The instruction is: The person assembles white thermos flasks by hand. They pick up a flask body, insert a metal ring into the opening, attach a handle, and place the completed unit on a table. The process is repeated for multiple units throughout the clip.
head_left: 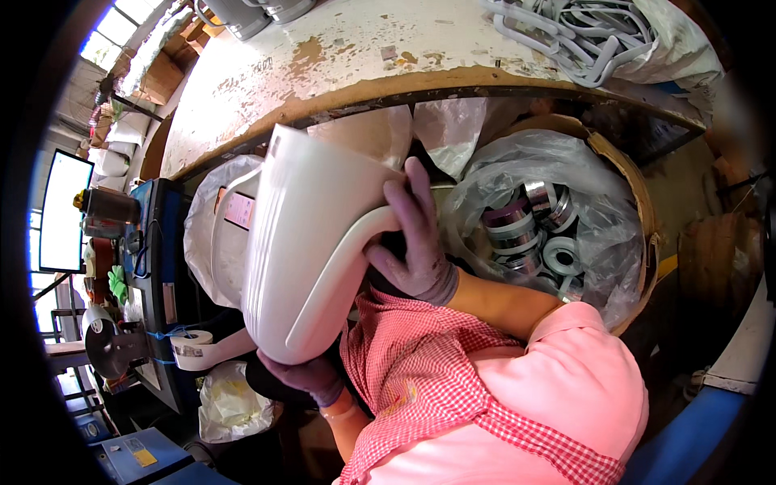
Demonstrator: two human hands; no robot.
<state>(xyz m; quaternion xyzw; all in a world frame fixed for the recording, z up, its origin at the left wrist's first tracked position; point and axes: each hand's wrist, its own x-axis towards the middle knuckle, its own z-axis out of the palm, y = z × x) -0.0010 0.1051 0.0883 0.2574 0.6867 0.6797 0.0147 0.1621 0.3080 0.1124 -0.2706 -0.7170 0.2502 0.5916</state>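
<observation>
Head view: white plastic kettle body (311, 242) held tilted in front of chest, below worn table (339, 65) edge. Right hand (416, 242), gloved, fingers wrapped round kettle handle near top. Left hand (303, 376), gloved, cups underside of body, fingers curled against it. Bag-lined basket (638, 202) of metal rings (529, 226) just right. Tape roll (192, 349) lower left. Grey handles (574, 36) piled on table.

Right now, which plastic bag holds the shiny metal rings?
The clear bag lining the round basket right of the hands, open on top. The white bags left of the jug show no rings.
</observation>
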